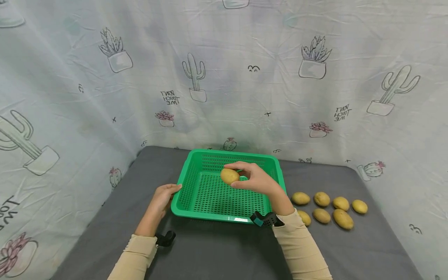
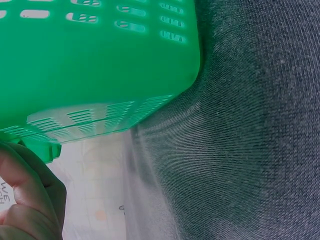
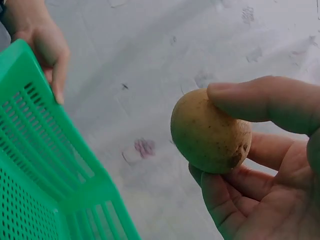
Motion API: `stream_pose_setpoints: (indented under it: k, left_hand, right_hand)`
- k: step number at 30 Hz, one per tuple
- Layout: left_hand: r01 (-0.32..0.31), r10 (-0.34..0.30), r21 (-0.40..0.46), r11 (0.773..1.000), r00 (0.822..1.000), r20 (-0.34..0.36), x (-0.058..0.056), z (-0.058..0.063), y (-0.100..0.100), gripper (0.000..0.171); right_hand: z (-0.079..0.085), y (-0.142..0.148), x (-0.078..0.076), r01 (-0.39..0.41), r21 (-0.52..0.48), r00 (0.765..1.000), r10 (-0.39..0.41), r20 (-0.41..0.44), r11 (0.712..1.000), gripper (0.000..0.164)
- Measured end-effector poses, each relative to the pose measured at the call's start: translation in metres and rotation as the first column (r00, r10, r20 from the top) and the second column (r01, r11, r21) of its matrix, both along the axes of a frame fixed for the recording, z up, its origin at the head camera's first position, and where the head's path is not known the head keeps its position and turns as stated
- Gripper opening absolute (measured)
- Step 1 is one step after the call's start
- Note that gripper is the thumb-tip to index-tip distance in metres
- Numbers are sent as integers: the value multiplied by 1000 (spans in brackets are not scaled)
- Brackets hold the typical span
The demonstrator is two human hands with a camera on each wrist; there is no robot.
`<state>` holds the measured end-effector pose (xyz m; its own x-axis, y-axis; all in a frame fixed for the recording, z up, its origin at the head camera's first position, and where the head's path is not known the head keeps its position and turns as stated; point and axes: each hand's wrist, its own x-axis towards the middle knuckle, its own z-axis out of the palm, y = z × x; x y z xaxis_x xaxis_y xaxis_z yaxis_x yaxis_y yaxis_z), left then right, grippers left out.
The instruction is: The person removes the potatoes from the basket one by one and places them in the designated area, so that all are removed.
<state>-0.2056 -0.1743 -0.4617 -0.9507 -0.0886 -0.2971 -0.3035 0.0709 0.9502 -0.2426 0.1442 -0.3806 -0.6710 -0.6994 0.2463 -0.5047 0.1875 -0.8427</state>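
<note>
My right hand (image 1: 254,179) pinches a potato (image 1: 229,176) between thumb and fingers, above the inside of a green plastic basket (image 1: 224,217). In the right wrist view the potato (image 3: 210,132) shows brown spots near its lower end, with the thumb on top and fingers beneath. At the basket's left side, my left hand (image 1: 163,199) grips the rim, its thumb over the edge. The left wrist view has the basket wall (image 2: 100,65) close up and the curled fingers (image 2: 30,185) by the rim. Part of the basket floor is hidden behind the right hand and potato.
Several potatoes (image 1: 322,199) lie in two rough rows on the grey cloth (image 1: 210,252), right of the basket. One is partly covered by the right forearm. A pale curtain (image 1: 231,89) with cactus drawings hangs behind and along the sides.
</note>
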Motion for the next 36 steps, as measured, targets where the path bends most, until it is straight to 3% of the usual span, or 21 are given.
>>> stream_pose_setpoints:
  k: [8,14,24,30,34,36]
  left_hand:
    - [-8,8,1,1000,1000,2,-2,1,0,37]
    - [-3,3,4,1000,1000,7,-2,3,0,38]
    - [16,-16,-2,1000,1000,-4,-5,5,-1,39]
    - [15,-15,-23,1000,1000,14,-2,3,0,39]
    - [25,-25,-15,1000,1000,9,-1,2,0,41]
    - [25,-25,-14,1000,1000,9,-1,1,0,41]
  right_hand:
    - [-7,42,5,129,-57,992,-130,-3,990,53]
    - [-12,75,20,246,-84,968,-249,-22,966,53]
    - [-27,126,53,402,-254,904,-426,-47,880,52]
    - [-42,159,77,477,-352,864,-502,22,805,52]
    - [-54,184,88,553,-321,824,-561,76,769,52]
    - [-59,196,92,608,-276,788,-609,92,745,52]
